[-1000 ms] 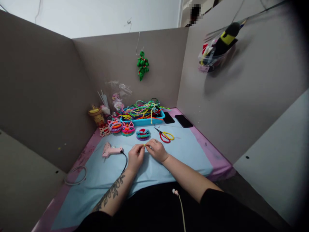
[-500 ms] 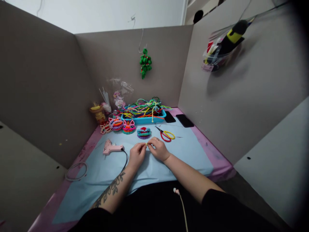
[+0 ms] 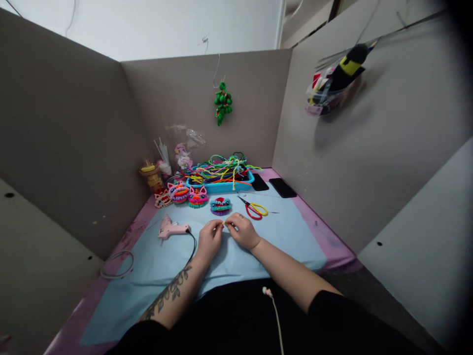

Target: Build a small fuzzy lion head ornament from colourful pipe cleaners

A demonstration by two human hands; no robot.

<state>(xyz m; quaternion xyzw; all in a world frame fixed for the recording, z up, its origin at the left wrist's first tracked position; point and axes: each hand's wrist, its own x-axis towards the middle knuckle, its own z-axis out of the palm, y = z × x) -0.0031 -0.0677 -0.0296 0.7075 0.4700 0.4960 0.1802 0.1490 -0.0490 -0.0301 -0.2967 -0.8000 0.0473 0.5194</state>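
Observation:
My left hand (image 3: 210,239) and my right hand (image 3: 243,230) meet fingertip to fingertip over the light blue cloth (image 3: 281,236). Between them they pinch a tiny yellow piece (image 3: 223,223), mostly covered by the fingers. Just beyond the fingertips sits a teal, red and purple fuzzy figure (image 3: 220,206). Scissors (image 3: 253,208) with one red and one yellow handle lie open past my right hand. To the left of my left hand rests a pink glue gun (image 3: 172,228), its black cord running toward my forearm.
A blue tray (image 3: 218,188) heaped with coloured fuzzy stems stands at the back, beside two dark phones (image 3: 283,188). More fuzzy figures (image 3: 198,196) and a cup (image 3: 151,177) are at back left. Grey panels (image 3: 177,98) enclose three sides. A coiled cable (image 3: 117,264) lies front left.
The view has tilted up slightly, so the scene sits a little lower. Both hands keep their pinch at nearly the same spot.

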